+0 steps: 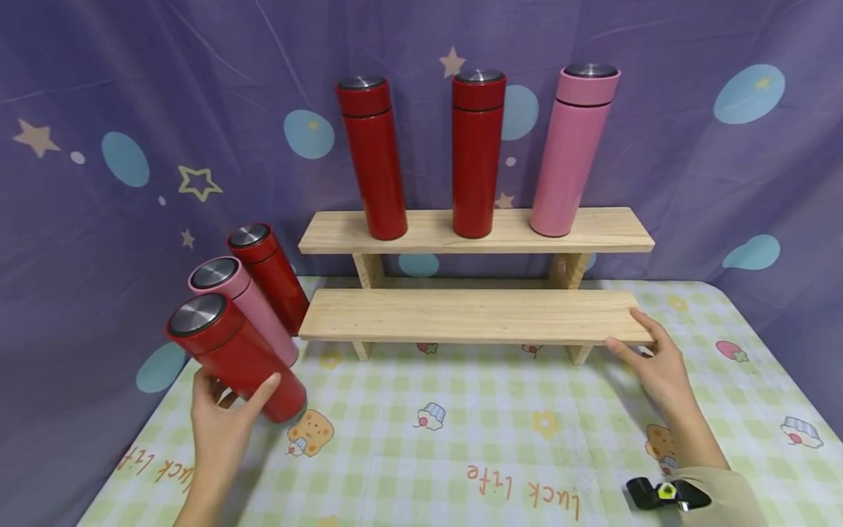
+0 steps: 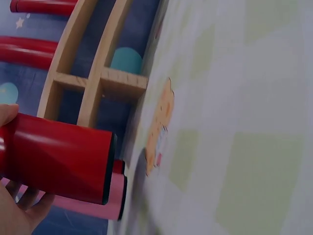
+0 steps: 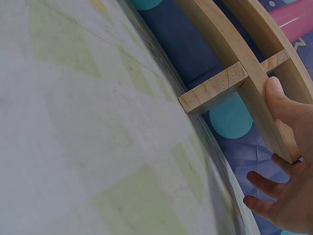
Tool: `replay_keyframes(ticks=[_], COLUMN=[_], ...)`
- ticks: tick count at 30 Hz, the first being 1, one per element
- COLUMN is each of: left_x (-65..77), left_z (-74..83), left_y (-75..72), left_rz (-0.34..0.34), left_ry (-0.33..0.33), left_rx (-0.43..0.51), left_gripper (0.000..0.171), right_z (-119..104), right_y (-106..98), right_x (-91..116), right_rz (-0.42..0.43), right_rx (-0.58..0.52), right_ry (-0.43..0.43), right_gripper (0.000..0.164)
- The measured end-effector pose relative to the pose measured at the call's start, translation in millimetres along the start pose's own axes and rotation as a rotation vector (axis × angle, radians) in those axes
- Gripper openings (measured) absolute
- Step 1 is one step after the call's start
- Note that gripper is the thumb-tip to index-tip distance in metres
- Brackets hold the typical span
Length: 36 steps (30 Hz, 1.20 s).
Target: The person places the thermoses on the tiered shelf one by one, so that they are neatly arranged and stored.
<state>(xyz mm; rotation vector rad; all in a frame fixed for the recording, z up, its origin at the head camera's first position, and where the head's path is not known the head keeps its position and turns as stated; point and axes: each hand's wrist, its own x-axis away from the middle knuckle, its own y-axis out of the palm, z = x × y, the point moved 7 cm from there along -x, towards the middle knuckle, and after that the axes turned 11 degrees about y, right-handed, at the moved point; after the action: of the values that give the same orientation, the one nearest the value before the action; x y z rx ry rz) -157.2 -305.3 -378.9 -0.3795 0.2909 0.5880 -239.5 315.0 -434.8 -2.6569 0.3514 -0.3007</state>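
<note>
Gripping a red bottle (image 1: 246, 366) low on its body, the left hand (image 1: 220, 421) has its thumb on the near side and its fingers bent around the far side. The bottle is tilted in the head view, silver-topped lid toward the upper left, and the left wrist view shows its base just off the tablecloth (image 1: 487, 432). Across the table, the right hand (image 1: 658, 366) pinches the right end of a two-tier wooden stand (image 1: 467, 316) at its lower board — thumb at the front edge, forefinger at the end near the back corner, the remaining fingers spread loosely below.

Just behind the held bottle stands a pink bottle (image 1: 266, 318), and behind that another red bottle (image 1: 279, 285), close to the stand's left end. On the upper board three more stand upright, well apart: a red one (image 1: 375, 168) at left, a red one (image 1: 478, 161) in the middle and a pink one (image 1: 571, 161) at right. Beneath everything runs the green-and-white checked cloth, printed with cupcakes and lettering; a purple curtain (image 1: 421, 44) with stars and blue ovals hangs behind. Near the right wrist, a black strap (image 1: 665, 494) lies against a beige sleeve (image 1: 721, 498).
</note>
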Motion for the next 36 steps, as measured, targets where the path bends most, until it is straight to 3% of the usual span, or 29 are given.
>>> replay_keyframes(ticks=[13,28,36], left_x=[9.7,15.7,18.4], left_z=[41.4,69.8,80.5], left_y=[19.5,60.0,84.0], left_rz=[-0.059,-0.166,-0.225], left_ry=[0.165,0.289,0.312], left_rx=[0.050,0.120,0.178], left_gripper=[0.063,0.065,0.066], right_z=[-1.7,-1.0,0.7], right_y=[1.8,-0.4,0.0], right_x=[0.3,1.1,1.7], right_rz=[-0.005,-0.011,-0.015], right_rx=[-0.007,-0.020,-0.013], right_ry=[-0.001,-0.006,0.005], right_gripper=[0.089,0.089,0.089])
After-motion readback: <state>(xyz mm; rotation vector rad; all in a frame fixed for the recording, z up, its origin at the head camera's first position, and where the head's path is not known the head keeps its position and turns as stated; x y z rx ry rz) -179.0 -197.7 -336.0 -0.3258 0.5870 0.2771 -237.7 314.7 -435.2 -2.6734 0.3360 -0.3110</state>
